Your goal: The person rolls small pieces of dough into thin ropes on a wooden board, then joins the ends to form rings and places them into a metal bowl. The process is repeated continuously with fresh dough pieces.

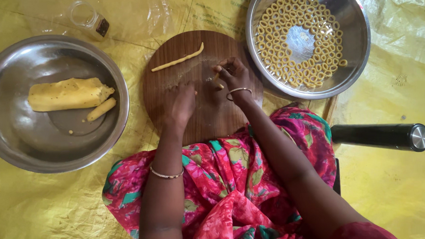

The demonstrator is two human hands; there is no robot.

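From the head view, a round wooden board [207,115] lies at the centre of a yellow plastic sheet [44,213], just ahead of the person's lap in pink flowered cloth [224,181].

The right hand [234,75] sits at about 2 o'clock on the board, its fingers [222,71] pinched together on a small piece of yellow dough [216,77]; a second short bit [220,86] lies on the wood just below it. A thin metal bangle [239,91] circles that wrist.

The left hand [182,101] rests palm down near the middle of the board, fingers curled loosely against the wood; whether anything is under them cannot be told. A bangle [166,174] also sits on that forearm.

A long thin dough rope [179,59] lies slanted at 11 o'clock on the board, apart from both hands.

At 9 o'clock from the board stands a large steel bowl [12,138] holding a thick block of yellow dough [68,94] with a short dough roll [101,109] just beside it. At 1 o'clock, touching the board's edge, a steel pan [353,56] holds many small dough rings [300,39] spread around its floor.

A small clear jar [91,17] lies on its side at 10 o'clock, far up the sheet. At 4 o'clock a black cylinder with a metal end [385,137] lies on the sheet.
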